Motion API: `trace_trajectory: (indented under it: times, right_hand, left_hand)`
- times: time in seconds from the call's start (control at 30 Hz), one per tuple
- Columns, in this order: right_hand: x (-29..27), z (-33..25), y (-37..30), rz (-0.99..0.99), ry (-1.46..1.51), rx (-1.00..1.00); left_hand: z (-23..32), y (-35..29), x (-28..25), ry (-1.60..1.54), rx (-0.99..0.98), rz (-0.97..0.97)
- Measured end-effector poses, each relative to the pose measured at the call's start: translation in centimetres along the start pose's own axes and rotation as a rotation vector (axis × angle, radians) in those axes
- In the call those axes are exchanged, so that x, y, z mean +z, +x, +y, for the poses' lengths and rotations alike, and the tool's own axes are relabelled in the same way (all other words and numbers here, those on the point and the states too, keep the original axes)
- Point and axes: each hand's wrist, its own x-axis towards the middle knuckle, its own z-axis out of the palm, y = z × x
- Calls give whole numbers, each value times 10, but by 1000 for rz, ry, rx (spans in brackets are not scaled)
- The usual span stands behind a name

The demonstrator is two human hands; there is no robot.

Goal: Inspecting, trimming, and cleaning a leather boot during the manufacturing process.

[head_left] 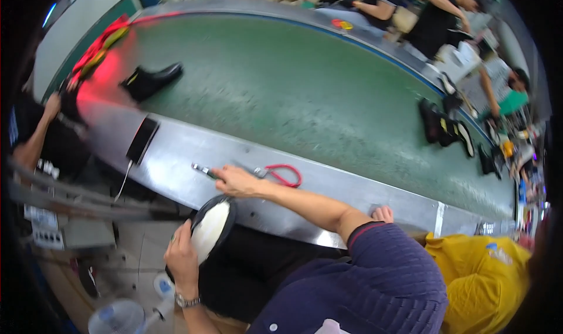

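Note:
My left hand (183, 256) grips a black shoe part (231, 216) with a cream-white oval face (210, 231), tilted over my lap; it looks like a shoe seen from its underside. My right hand (236, 182) reaches over the metal ledge (334, 193), fingers closed on a small hand tool (202, 168) with a shiny metal end and dark handle. Just beyond that hand lies a red-handled cutting tool (284, 174), its metal end partly behind my right hand and forearm.
A green conveyor belt (264, 87) runs beyond the ledge, carrying a black boot (153, 82) at left and several black shoes (440, 126) at right. A dark phone (142, 140) with a white cable lies on the ledge. A person in yellow (481, 275) sits at my right.

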Motion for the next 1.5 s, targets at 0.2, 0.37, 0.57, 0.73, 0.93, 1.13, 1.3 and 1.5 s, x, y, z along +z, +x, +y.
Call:
trace_trajectory:
  times: [0.2, 0.37, 0.57, 0.73, 0.93, 1.13, 1.3, 1.5]
  right_hand:
    - [-34, -4, -46, -204, 653, 294]
    - [-30, -21, -81, -219, 1262, 446]
    - [-49, -32, -109, -113, 1173, 519]
    - [-23, -43, -101, -214, 1170, 567]
    - [-37, -47, -124, -109, 1163, 517]
    - [-35, -35, -149, 21, 1172, 609]
    - [-49, -44, -161, 68, 1130, 592]
    - [-54, -50, -152, 69, 1112, 529]
  left_hand:
    - [-6, 0, 6, 171, -42, -60]
    - [-25, 17, 0, 253, 139, -128]
    - [-20, 58, -22, -393, -105, -121]
    - [-42, 37, -17, -509, -321, -219]
    - [-26, 45, -8, -543, -105, -234]
    - [-42, 35, 11, -159, -163, 70]
    - [-56, 37, 18, 66, -310, 120]
    - [-76, 33, 16, 17, -370, 197]
